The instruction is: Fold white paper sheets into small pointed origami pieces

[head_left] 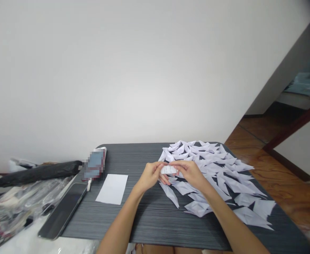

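Note:
Both hands meet above the middle of the dark table (144, 225). Between them is a small folded piece of white paper (168, 170) with faint print on it. My left hand (152, 174) pinches its left end between thumb and fingers. At the right end, my right hand (188, 171) is closed on the same paper. Many white folded paper boats (208, 155) lie spread over the table's right side, some just under and beside my right hand and forearm. A flat sheet of white paper (112, 188) rests to the left of my hands.
A dark phone (63, 211) lies along the table's left edge, near a blurred-out packet (94, 164). Left of the table are a long black wrapped item (38, 173) and clear plastic bags (19, 204). A white wall (133, 77) stands behind; wooden floor (284, 176) shows at right.

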Demonstrator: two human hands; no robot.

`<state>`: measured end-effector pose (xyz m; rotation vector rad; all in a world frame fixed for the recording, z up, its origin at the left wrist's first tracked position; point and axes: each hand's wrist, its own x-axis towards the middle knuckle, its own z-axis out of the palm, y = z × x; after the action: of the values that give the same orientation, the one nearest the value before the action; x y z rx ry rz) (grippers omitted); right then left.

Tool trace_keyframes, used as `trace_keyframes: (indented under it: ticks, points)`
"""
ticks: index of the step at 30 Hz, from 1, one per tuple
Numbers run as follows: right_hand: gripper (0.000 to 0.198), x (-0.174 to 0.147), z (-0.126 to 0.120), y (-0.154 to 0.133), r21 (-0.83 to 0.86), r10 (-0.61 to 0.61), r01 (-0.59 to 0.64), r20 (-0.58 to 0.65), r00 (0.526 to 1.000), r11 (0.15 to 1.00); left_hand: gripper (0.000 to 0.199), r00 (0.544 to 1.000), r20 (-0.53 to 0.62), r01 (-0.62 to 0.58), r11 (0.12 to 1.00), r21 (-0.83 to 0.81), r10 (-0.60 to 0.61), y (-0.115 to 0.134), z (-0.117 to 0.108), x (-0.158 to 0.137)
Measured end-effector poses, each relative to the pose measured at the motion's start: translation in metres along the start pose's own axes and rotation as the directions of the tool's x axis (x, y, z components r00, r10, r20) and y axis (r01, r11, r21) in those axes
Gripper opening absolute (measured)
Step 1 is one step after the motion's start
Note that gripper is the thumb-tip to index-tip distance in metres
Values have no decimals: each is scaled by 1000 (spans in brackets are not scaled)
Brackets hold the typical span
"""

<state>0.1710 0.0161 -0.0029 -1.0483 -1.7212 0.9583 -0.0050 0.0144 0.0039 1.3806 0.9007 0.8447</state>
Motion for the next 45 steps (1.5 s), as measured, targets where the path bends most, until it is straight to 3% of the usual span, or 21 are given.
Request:
trace_keyframes:
  ticks: [6,10,15,18,22,28,31,34,39,45]
  points:
    - [20,-1,-7,7,-60,36,-43,-115,993,997,51,988,-136,-86,990,-114,70,-1,-14,2]
    - [23,-1,-1,6,48,95,-88,-144,985,995,48,1000,-21,-12,990,-138,9,-5,-4,5]
    - [31,0,7,4,163,179,-162,-96,979,973,32,999,-3,-51,981,-190,51,-8,6,6]
    - [24,1,8,3,165,245,-245,19,969,955,32,999,-24,-49,984,-169,46,-9,6,5]
    - [21,1,6,1,145,231,-254,160,960,956,33,997,-57,-49,993,-106,44,-14,8,4]
    - [32,2,3,-2,159,208,-245,220,953,956,41,992,-122,-57,991,-123,42,-15,4,6]
    - [35,3,-2,0,153,241,-270,187,953,951,47,966,-251,-100,985,-144,62,-11,-8,7]
    - [34,3,-6,4,122,246,-266,161,956,956,45,926,-346,-167,986,-14,152,-8,-17,8]
    - [28,2,-5,6,85,171,-185,152,974,979,31,930,-235,-225,945,239,281,-11,-12,6]
    - [24,3,-9,7,78,164,-165,21,986,983,24,943,-205,-216,952,219,261,-11,-11,6]
